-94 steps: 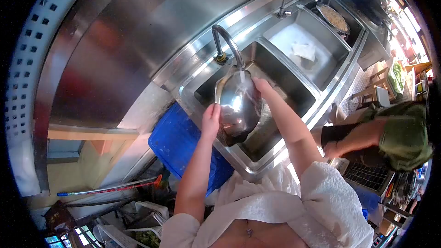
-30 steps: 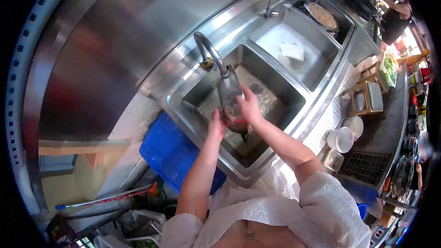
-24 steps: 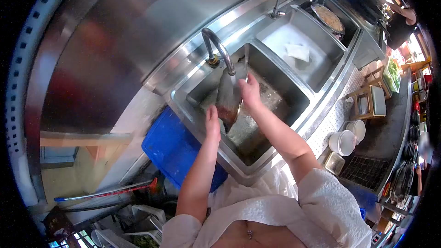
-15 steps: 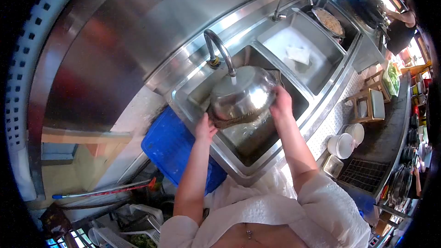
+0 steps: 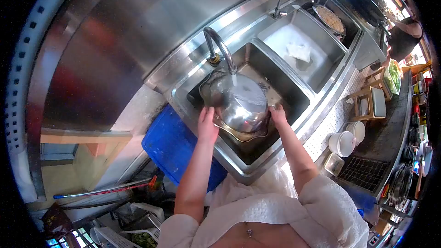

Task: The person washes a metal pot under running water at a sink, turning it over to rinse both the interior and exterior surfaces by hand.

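A shiny metal bowl (image 5: 245, 103) with a wavy rim is upside down over the left sink basin (image 5: 282, 96), its rounded underside facing up. My left hand (image 5: 208, 126) is closed on the rim at the near left. At the rim's right side, my right hand (image 5: 278, 115) grips with its thumb upward; some fingers are hidden. The curved tap (image 5: 223, 48) stands over the bowl, and water runs onto the metal. Drops and bits lie on the basin floor.
The right basin (image 5: 321, 71) holds a white cloth (image 5: 299, 53). Beyond it is a pan of pale food (image 5: 330, 19). A blue plastic lid or board (image 5: 172, 142) leans at the sink's left. White tubs (image 5: 341, 144) stand at right. Another person (image 5: 404, 36) is at the far right.
The bowl has turned and tilted, so its wavy rim now shows along the near side. My right hand has come nearer to me; my left hand has shifted slightly up and right.
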Action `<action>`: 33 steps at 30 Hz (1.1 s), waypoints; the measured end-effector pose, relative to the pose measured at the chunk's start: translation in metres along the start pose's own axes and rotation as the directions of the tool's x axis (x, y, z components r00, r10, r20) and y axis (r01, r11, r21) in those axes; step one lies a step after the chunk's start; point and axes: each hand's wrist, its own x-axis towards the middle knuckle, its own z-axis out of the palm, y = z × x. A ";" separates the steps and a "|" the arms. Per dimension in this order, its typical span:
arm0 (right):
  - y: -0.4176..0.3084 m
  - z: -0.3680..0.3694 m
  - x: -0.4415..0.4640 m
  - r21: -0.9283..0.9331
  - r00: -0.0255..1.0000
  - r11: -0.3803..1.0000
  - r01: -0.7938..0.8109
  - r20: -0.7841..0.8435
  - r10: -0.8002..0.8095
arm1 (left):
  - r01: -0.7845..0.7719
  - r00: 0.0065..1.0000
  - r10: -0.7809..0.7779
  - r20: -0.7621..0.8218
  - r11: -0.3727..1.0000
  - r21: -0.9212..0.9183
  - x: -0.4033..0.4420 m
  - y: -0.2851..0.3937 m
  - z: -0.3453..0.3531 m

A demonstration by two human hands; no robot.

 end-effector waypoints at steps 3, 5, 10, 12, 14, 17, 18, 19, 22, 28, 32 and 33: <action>-0.003 -0.001 0.008 -0.247 0.976 0.946 0.210 -0.001 -0.217 | -0.053 0.998 0.055 -0.007 0.990 0.134 0.004 -0.012 0.016; -0.025 0.004 -0.006 -0.288 0.950 0.913 0.290 -0.031 -0.312 | -0.038 0.999 0.034 0.021 0.981 0.191 0.011 -0.021 0.015; -0.071 0.001 0.012 -0.276 0.856 0.821 0.500 0.014 -0.517 | 0.041 0.998 -0.045 0.032 0.991 0.129 0.027 -0.029 -0.008; -0.056 -0.005 0.050 -0.368 0.879 0.818 0.443 0.001 -0.476 | 0.155 0.988 -0.155 -0.011 0.985 0.070 0.027 -0.019 -0.017; -0.052 -0.015 0.063 -0.330 0.940 0.890 0.315 -0.023 -0.342 | 0.190 0.981 -0.188 -0.043 0.980 0.063 0.033 -0.012 -0.017; -0.041 -0.026 0.078 -0.182 0.998 0.982 0.055 0.048 -0.047 | 0.179 0.981 -0.174 -0.088 0.982 0.054 0.056 -0.021 -0.037; -0.043 -0.031 0.075 -0.145 0.996 0.989 0.025 0.083 -0.013 | 0.212 0.977 -0.212 0.001 0.977 0.007 0.062 -0.022 -0.042; -0.051 -0.038 0.066 -0.109 0.993 0.994 -0.008 0.118 0.021 | 0.249 0.965 -0.245 0.093 0.968 -0.038 0.067 -0.022 -0.044; -0.071 -0.065 0.061 0.029 0.948 0.999 -0.017 0.318 0.007 | 0.308 0.950 -0.306 -0.054 0.951 0.017 0.078 -0.025 -0.044; -0.126 -0.056 -0.006 0.116 0.913 0.968 0.224 0.324 -0.250 | 0.499 0.866 -0.386 -0.318 0.711 0.495 0.088 -0.057 -0.039; -0.135 0.012 -0.047 -0.304 0.812 0.769 0.562 0.382 -0.442 | 0.472 0.881 -0.417 -0.223 0.740 0.480 0.054 -0.041 0.025; -0.140 0.026 -0.057 -0.341 0.840 0.789 0.511 0.393 -0.374 | 0.481 0.876 -0.421 -0.235 0.728 0.490 0.052 -0.035 0.034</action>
